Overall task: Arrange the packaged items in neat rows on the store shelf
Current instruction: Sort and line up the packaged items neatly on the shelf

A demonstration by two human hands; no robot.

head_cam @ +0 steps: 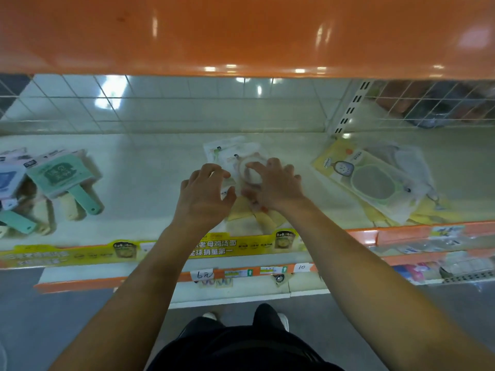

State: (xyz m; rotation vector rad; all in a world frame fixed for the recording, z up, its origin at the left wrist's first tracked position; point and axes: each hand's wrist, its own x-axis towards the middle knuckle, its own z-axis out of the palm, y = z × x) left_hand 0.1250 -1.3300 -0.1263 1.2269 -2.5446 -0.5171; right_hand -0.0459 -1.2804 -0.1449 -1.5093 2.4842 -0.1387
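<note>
Both bare forearms reach forward from the bottom of the view and come close together over the middle of the white store shelf [150,172]. The left hand [205,192] is seen from its back, wrist slightly bent. Its fingers are curved and a little apart, with the fingertips on the left edge of a small stack of clear packaged items [235,162], and the thumb points toward the right hand. I cannot tell if these fingers really grip the package or only touch it. The right hand [273,184] lies on top of the same stack, palm down, fingers spread and lightly bent over a round pinkish-white product inside the top package. It seems to press on it, not pinch it. The two hands are just beside each other, almost touching at the thumbs.

The stack sits in the centre of the shelf, well back from the front edge, and yellow backing cards show under the wrists. To the left lie green packaged mirrors with handles [64,180], tilted and overlapping. To the right is a yellow-carded package with a grey oval item [372,183], lying at an angle. An orange upper shelf [241,33] covers the top, and a yellow advertising strip [128,251] runs along the front edge.
</note>
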